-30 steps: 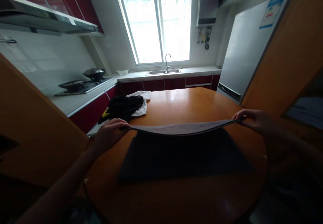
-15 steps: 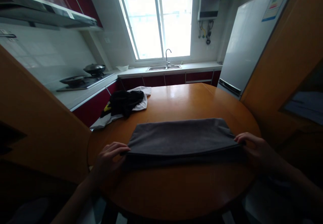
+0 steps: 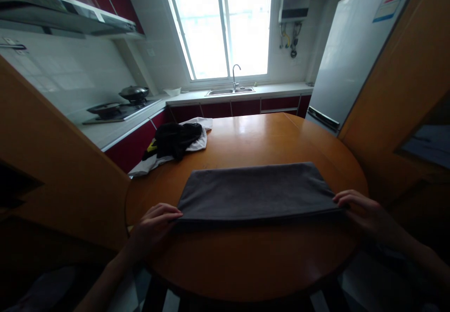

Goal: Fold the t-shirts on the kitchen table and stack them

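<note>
A dark grey cloth (image 3: 256, 192), folded into a wide flat strip, lies across the near half of the round wooden table (image 3: 260, 265). At the cloth's near left corner, my left hand (image 3: 154, 223) pinches the edge between thumb and fingers. My right hand (image 3: 362, 211) grips the near right corner in the same way. Between the two hands the near edge runs almost straight, with a dark shadowed band beneath it.
A heap of black clothing (image 3: 177, 139) and white clothing (image 3: 198, 122) lies at the table's far left. Beyond are a stove with pans (image 3: 133, 93), a sink (image 3: 230, 91) and a white fridge (image 3: 348, 58). Wooden panels stand on both sides.
The cloth's near edge has come down slightly toward the table, and the dark band under it is narrower. Both hands still hold the corners. The view has shifted a little.
</note>
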A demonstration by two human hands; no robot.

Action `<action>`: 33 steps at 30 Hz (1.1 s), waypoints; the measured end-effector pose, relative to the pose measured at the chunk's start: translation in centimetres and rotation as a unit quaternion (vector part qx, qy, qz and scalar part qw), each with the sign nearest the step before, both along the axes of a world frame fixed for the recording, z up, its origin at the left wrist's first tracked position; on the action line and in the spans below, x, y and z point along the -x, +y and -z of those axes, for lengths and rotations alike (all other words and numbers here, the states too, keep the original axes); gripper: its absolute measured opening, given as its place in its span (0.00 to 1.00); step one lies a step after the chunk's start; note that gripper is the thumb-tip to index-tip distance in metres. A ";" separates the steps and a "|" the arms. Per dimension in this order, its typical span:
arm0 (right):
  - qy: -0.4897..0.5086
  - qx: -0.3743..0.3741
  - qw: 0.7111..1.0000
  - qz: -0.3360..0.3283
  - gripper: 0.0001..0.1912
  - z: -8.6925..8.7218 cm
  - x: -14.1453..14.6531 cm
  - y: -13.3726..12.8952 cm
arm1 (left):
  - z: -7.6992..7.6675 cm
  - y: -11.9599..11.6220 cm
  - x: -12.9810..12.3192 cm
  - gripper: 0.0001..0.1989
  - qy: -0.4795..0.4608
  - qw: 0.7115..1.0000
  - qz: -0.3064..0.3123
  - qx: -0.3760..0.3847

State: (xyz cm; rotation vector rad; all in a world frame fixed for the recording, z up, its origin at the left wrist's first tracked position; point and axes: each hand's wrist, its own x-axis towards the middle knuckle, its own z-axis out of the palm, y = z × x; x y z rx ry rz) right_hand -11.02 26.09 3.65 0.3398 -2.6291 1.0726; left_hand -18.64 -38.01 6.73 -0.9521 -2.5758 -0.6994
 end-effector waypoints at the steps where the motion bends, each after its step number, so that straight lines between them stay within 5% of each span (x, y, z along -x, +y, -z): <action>1: 0.003 0.001 1.000 0.002 0.10 0.0 0.0 0.0 | 0.0 0.0 0.0 0.09 -0.001 1.000 0.001 -0.005; 7: -0.046 -0.048 0.996 -0.052 0.09 -0.8 -0.6 0.1 | -0.4 -0.8 -0.1 0.09 -0.028 0.997 0.032 0.057; 11: -0.034 -0.044 0.998 -0.019 0.16 -3.4 0.9 -0.8 | -2.8 -0.2 1.0 0.16 -0.012 0.999 0.005 0.040; 13: 0.018 -0.024 0.998 0.052 0.20 -4.9 3.1 -3.0 | -4.3 2.4 2.4 0.21 0.005 0.999 -0.030 0.013; 16: 0.060 -0.043 0.995 0.070 0.25 -6.1 7.5 -8.9 | -5.3 9.9 4.8 0.25 -0.001 0.999 -0.026 0.034; 20: -0.003 -0.164 0.986 0.019 0.31 -4.4 12.2 -17.5 | -2.8 21.0 7.0 0.25 -0.007 0.995 0.010 0.102; 23: -0.065 -0.224 0.972 0.010 0.34 -1.6 13.7 -21.2 | 0.6 25.3 7.7 0.29 -0.058 0.984 -0.012 0.169; 28: -0.085 -0.249 0.965 0.007 0.33 1.2 13.8 -21.9 | 4.2 25.6 8.1 0.32 -0.079 0.976 -0.027 0.200; 33: -0.046 -0.253 0.966 0.003 0.32 1.0 13.4 -21.7 | 4.2 25.4 7.9 0.32 -0.065 0.978 -0.035 0.195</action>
